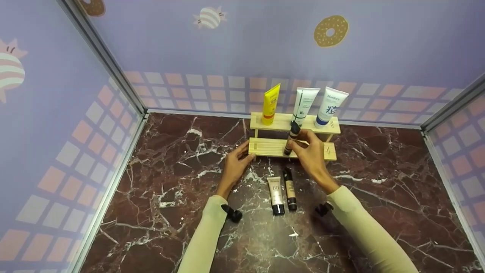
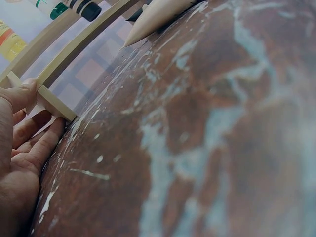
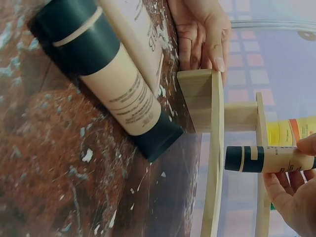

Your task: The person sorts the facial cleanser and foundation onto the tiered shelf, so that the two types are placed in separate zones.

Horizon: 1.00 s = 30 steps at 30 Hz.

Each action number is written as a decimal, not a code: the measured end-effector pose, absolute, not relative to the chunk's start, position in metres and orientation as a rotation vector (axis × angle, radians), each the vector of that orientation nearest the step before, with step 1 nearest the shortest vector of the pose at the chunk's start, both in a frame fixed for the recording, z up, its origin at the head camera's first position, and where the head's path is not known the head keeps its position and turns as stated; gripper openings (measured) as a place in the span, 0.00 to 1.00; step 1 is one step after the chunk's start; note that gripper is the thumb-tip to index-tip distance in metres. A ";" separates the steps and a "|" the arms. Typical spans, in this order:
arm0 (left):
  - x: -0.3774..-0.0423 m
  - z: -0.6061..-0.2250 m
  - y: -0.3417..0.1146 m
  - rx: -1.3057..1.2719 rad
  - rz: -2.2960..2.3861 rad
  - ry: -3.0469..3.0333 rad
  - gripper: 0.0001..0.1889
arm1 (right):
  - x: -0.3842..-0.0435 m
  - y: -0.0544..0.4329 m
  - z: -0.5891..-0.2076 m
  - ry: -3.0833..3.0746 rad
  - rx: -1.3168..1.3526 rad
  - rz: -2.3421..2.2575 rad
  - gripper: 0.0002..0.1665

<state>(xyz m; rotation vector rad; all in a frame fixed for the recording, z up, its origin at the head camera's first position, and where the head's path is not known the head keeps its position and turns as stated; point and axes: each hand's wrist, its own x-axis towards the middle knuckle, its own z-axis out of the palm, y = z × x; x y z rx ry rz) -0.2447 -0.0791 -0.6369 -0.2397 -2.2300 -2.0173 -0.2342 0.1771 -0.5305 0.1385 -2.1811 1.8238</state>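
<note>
My right hand (image 1: 312,153) pinches a beige tube with black ends (image 1: 291,141) between thumb and fingers. The tube stands nearly upright over the lower shelf of a two-tier wooden rack (image 1: 267,147), its black cap (image 3: 236,158) close to the shelf's surface. At the rack's left end, my left hand (image 1: 235,165) grips the lower shelf, thumb at the front edge and fingers around the side piece. On the upper shelf stand a yellow tube (image 1: 269,106), a white tube with green print (image 1: 304,100) and a white tube with a blue cap (image 1: 330,106).
In front of the rack, a BB cream tube (image 1: 276,191) and a second beige tube with black ends (image 1: 290,189) lie side by side on the dark red marbled tabletop (image 1: 182,182). A patterned purple wall (image 1: 261,45) rises close behind the rack, with side panels left and right.
</note>
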 end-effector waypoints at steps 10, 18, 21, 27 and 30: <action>-0.245 -0.638 -0.080 -0.260 -2.019 -2.227 0.31 | -0.240 0.160 -0.532 -2.199 0.204 1.790 0.16; -0.245 -0.637 -0.079 -0.249 -2.024 -2.223 0.31 | -0.244 0.146 -0.536 -2.202 0.257 1.812 0.15; -0.245 -0.637 -0.079 -0.257 -2.029 -2.212 0.31 | -0.245 0.141 -0.536 -2.209 0.283 1.802 0.15; -0.246 -0.636 -0.079 -0.265 -2.059 -2.186 0.31 | -0.249 0.132 -0.536 -2.222 0.342 1.775 0.16; -0.247 -0.635 -0.078 -0.266 -2.067 -2.178 0.31 | -0.250 0.129 -0.535 -2.244 0.365 1.739 0.16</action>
